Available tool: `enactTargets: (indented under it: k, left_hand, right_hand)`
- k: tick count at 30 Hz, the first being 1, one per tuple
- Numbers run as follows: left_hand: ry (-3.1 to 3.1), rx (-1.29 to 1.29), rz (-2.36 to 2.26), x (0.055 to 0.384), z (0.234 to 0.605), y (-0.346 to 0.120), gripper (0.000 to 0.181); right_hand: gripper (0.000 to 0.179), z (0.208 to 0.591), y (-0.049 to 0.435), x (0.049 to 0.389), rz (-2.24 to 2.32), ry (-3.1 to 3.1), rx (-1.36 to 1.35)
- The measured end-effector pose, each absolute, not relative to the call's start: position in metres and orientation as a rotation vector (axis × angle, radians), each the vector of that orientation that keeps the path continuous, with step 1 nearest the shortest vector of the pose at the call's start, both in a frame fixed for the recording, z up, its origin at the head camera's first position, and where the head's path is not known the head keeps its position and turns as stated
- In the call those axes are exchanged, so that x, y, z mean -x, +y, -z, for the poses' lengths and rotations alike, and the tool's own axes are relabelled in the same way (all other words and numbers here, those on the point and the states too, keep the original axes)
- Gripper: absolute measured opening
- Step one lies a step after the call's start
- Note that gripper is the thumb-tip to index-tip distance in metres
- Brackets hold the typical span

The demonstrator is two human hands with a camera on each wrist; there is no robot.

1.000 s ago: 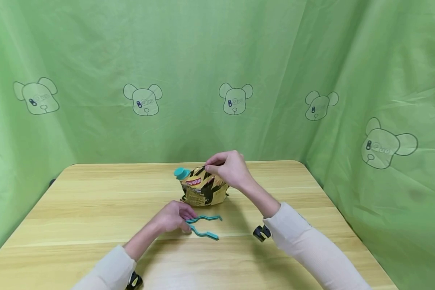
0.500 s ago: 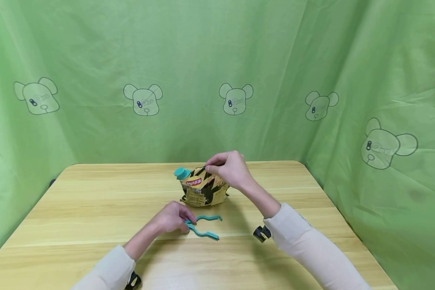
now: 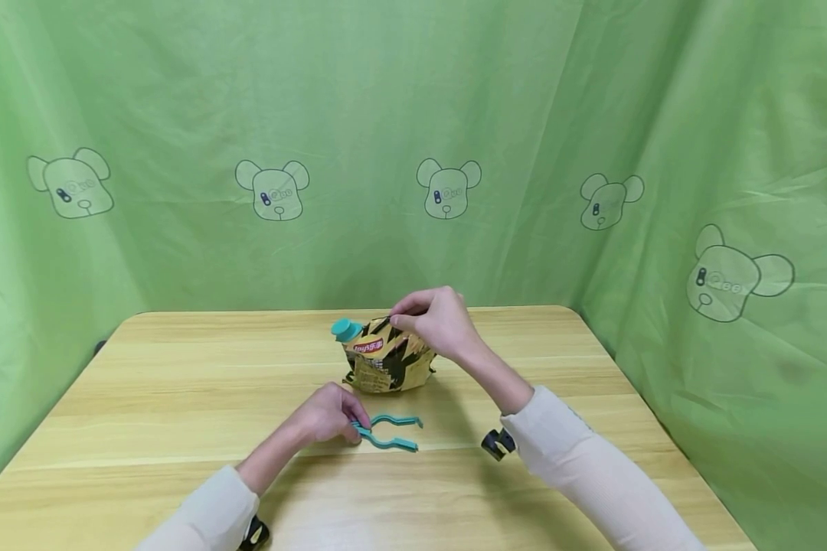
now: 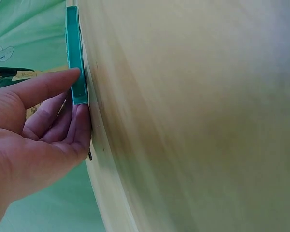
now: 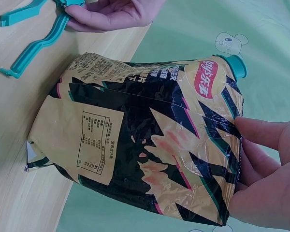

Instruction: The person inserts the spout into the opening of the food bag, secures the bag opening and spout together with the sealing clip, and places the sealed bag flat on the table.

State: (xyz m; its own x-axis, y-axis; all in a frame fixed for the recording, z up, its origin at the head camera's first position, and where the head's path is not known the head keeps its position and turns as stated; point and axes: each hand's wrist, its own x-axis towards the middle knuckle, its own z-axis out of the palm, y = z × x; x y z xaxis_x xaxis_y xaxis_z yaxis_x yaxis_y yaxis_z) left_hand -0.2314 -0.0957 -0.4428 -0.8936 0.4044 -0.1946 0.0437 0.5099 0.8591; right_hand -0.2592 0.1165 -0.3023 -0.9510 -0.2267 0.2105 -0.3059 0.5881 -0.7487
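Note:
A black and yellow Lay's chip bag stands on the table, its top edge pinched by my right hand between thumb and fingers. At the bag's upper left corner sits a teal screw cap, also visible beyond the bag in the right wrist view. In front of the bag my left hand pinches the hinge end of a teal bag clip. The clip's two wavy arms point right and stand apart, with nothing between them. The left wrist view shows thumb and fingers on the clip, low at the table.
The wooden table spreads around both hands. Green curtains with bear-head drawings hang behind it and along the sides. A black wrist mount is by the right sleeve, another by the left.
The two clip arms have come somewhat closer together as my left fingers shifted slightly on the hinge end. My right hand and the bag have stayed where they were.

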Motion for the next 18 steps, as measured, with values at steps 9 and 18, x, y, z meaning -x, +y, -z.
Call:
enactTargets:
  k: [9, 18]
  left_hand:
    - [2.394, -0.336, -1.342, 0.229, 0.4403, -0.0979, 0.024]
    - [2.384, -0.324, -1.364, 0.2316, 0.4379, -0.1014, 0.023]
  right_hand:
    - [0.009, 0.3019, 0.1165, 0.2604, -1.317, -2.716, -0.459]
    - [0.009, 0.3029, 0.1169, 0.2622, -1.331, -2.713, -0.462]
